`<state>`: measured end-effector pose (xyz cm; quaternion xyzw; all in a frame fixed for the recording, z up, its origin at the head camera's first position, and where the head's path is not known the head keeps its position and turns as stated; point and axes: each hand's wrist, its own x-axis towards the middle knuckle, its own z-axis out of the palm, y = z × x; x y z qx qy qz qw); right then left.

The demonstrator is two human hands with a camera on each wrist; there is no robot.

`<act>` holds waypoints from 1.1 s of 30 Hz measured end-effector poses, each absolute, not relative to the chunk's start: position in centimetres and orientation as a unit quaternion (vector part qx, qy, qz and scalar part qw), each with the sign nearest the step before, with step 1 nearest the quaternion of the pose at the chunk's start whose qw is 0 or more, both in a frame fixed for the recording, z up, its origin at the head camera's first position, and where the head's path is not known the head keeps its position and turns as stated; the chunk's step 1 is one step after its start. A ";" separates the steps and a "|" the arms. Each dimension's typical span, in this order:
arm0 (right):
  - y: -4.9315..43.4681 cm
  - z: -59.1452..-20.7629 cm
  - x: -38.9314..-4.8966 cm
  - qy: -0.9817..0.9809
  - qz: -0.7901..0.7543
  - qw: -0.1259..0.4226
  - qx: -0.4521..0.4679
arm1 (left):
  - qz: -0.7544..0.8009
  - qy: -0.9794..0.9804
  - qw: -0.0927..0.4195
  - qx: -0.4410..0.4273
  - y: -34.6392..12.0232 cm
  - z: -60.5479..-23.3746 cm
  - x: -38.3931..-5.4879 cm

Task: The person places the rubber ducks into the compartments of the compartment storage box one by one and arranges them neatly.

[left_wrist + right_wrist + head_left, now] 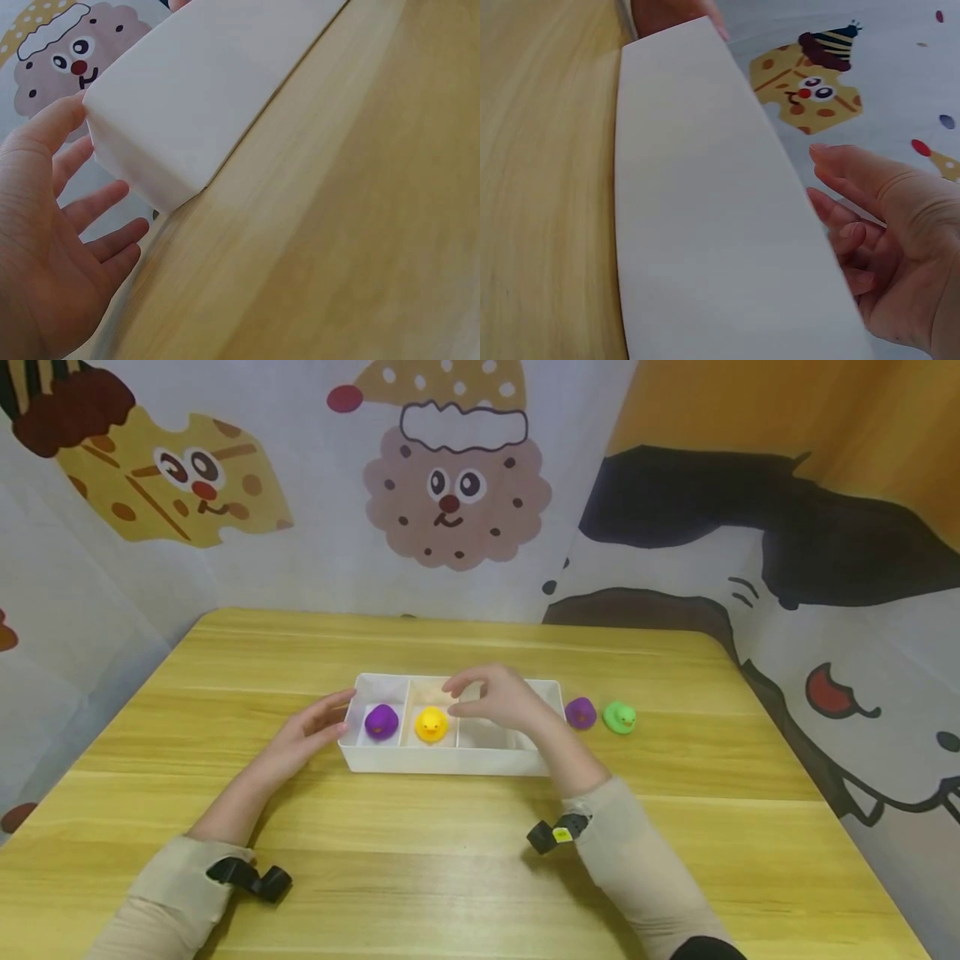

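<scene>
A white divided box sits on the table. Its left compartment holds a purple rubber duck; the one beside it holds a yellow rubber duck. My left hand is at the box's left end, fingers spread, the thumb touching its corner in the left wrist view. Over the box's right half hovers my right hand, its fingers loosely bent with nothing between them. It partly hides the compartments beneath. Outside the right end lie another purple duck and a green rubber duck.
The wooden table runs back to a cloth backdrop printed with cartoon figures. Each sleeve carries a black wrist camera mount, one at the left wrist and one at the right.
</scene>
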<state>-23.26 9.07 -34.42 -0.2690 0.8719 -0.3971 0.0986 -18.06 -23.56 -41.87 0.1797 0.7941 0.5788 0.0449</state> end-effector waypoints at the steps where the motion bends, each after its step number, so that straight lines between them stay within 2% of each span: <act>1: 9.3 -34.2 -23.1 0.872 -0.399 0.094 -0.267 | 0.578 0.795 0.045 0.178 -23.6 -41.8 -18.0; 27: 16.6 -32.0 -19.8 0.852 -0.464 -0.014 -0.242 | 0.572 0.799 0.047 0.180 -23.5 -41.9 -18.2; 33: 19.0 -32.1 -19.2 0.850 -0.481 -0.011 -0.213 | 0.571 0.800 0.049 0.178 -23.6 -41.8 -18.1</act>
